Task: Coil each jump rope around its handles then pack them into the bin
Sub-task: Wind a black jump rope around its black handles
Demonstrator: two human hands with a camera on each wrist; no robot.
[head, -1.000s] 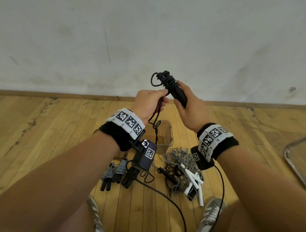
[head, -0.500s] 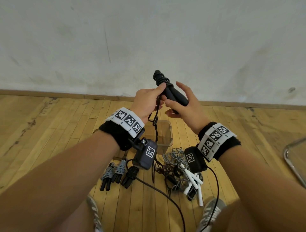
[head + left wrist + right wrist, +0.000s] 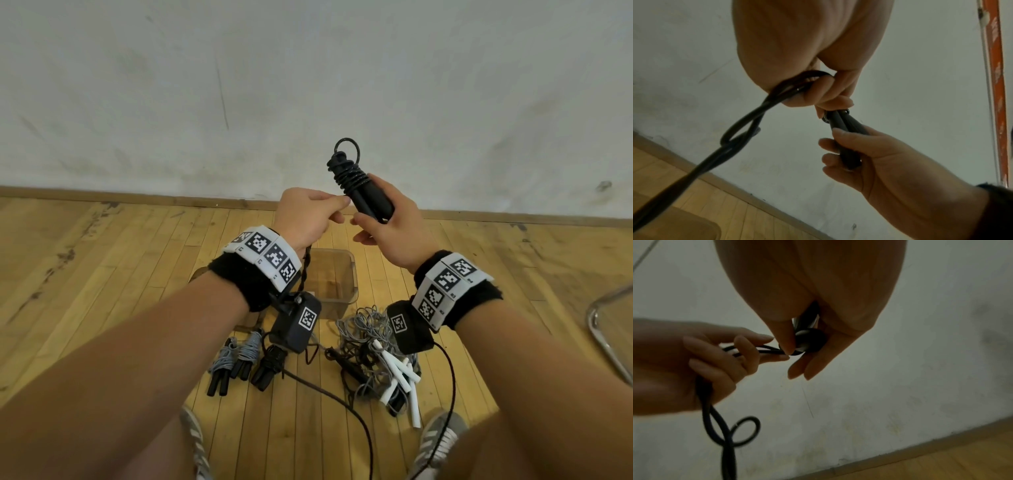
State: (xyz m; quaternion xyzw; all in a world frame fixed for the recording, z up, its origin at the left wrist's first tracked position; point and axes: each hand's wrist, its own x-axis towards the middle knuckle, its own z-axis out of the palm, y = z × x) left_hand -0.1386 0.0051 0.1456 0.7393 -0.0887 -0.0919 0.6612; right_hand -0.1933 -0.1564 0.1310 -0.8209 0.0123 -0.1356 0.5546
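My right hand (image 3: 383, 222) grips a pair of black jump-rope handles (image 3: 370, 198) held tilted up in front of the wall, with several turns of black cord wound round their upper end (image 3: 352, 176). My left hand (image 3: 308, 212) pinches the doubled black cord (image 3: 748, 123) just beside the handles; the cord hangs twisted down past my left wrist (image 3: 306, 265). The right wrist view shows the handle butts (image 3: 809, 340) and the left fingers (image 3: 748, 347) curled on the cord. A clear plastic bin (image 3: 352, 274) stands on the floor below my hands.
Two coiled grey ropes with black handles (image 3: 233, 359) and a coiled black one (image 3: 270, 366) lie left of a tangled pile of grey cord and white handles (image 3: 387, 356). A metal chair frame (image 3: 606, 329) sits at the right edge. My shoes (image 3: 438, 442) are near.
The handles tipped and turned in my right hand as another turn of cord went round them. My left hand dropped from the handle top to beside the handles' middle, still holding the cord.
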